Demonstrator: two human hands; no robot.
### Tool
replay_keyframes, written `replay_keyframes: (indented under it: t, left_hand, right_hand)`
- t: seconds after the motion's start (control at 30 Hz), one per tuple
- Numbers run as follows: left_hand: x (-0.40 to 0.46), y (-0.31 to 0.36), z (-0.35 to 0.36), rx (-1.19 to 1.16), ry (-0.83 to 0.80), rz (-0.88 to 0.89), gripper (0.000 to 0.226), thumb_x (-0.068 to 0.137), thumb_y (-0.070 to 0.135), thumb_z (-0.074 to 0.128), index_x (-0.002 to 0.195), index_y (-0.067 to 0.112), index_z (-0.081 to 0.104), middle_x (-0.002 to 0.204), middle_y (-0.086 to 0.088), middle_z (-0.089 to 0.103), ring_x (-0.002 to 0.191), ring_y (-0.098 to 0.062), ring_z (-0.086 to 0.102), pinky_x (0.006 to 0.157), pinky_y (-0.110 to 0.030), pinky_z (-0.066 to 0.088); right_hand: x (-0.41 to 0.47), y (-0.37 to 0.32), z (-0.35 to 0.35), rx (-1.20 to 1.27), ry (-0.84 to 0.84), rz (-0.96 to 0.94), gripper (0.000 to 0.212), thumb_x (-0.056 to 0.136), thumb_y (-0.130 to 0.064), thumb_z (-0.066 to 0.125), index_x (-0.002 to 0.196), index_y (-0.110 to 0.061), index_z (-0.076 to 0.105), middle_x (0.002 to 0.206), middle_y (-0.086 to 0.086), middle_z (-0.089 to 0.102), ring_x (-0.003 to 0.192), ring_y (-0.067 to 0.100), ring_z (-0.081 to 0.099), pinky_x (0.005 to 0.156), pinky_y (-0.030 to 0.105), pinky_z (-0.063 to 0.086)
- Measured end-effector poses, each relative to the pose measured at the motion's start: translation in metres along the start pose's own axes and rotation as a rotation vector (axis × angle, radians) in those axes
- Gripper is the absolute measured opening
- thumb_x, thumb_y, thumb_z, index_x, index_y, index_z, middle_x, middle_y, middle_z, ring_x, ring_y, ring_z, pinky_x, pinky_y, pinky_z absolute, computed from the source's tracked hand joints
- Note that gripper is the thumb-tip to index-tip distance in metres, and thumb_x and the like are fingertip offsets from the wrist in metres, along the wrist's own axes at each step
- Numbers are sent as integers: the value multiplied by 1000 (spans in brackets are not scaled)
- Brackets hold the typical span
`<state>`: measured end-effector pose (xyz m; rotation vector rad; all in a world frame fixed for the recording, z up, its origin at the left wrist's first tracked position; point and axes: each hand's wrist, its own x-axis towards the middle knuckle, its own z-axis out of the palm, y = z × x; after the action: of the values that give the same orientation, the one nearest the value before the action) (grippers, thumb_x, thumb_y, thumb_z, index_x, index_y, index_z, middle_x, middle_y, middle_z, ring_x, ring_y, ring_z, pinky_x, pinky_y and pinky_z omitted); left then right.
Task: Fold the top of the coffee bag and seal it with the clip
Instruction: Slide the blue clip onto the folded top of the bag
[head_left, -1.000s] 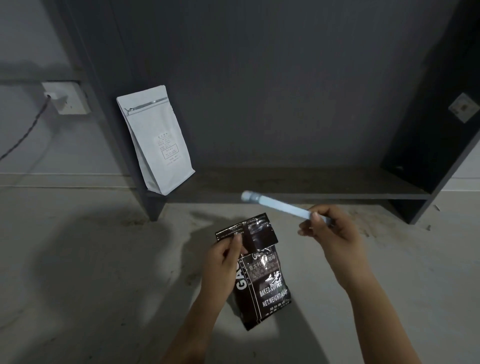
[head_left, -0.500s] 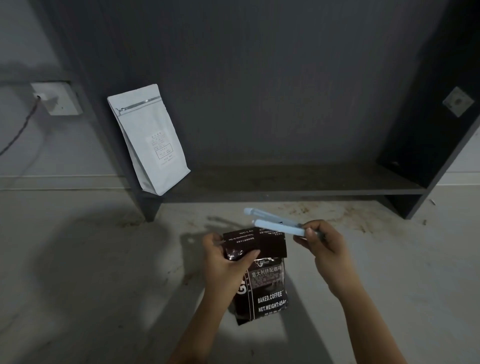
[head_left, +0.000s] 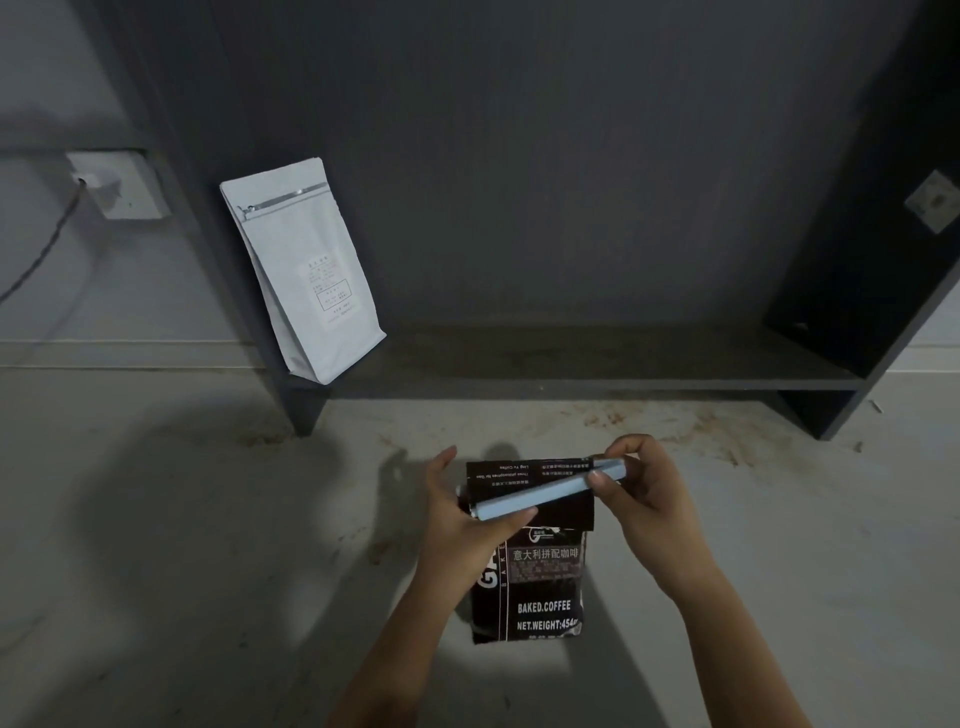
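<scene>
Pale blue plastic bar clip (head_left: 540, 492) lies slanted across the dark foil coffee bag (head_left: 535, 571)'s folded top; left hand (head_left: 462, 525) pinches fold and clip end, right hand (head_left: 644, 493) grips the other end. Level it first, I'd say, then press.

A: What does the person wear on the arms?
B: Nothing. Both forearms are bare right down to the bottom edge of the view, with no sleeve or cuff.
A: And the hands?
B: The left hand (head_left: 457, 525) and right hand (head_left: 649, 499) are bare too. Short, plain nails on the fingers (head_left: 597, 475).
</scene>
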<state>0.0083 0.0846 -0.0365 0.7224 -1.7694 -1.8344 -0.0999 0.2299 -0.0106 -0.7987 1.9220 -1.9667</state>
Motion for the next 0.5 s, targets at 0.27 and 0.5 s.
replay_keyframes:
  t: [0.27, 0.5]
  left_hand:
    - [1, -10, 0, -53, 7, 36, 69, 52, 11, 88, 110, 7, 50, 103, -17, 70, 93, -29, 70, 75, -43, 59]
    - [7, -14, -1, -39, -18, 13, 82, 41, 23, 89, 112, 25, 48, 106, -9, 67, 97, -18, 68, 80, -31, 55]
  right_hand:
    - [-11, 10, 21, 235, 110, 76, 19, 83, 1, 54, 71, -12, 48, 54, -6, 56, 52, 7, 55, 46, 18, 44]
    - [-11, 3, 22, 319, 80, 124, 20, 81, 3, 57, 82, -14, 47, 54, 1, 66, 56, 11, 64, 46, 17, 48]
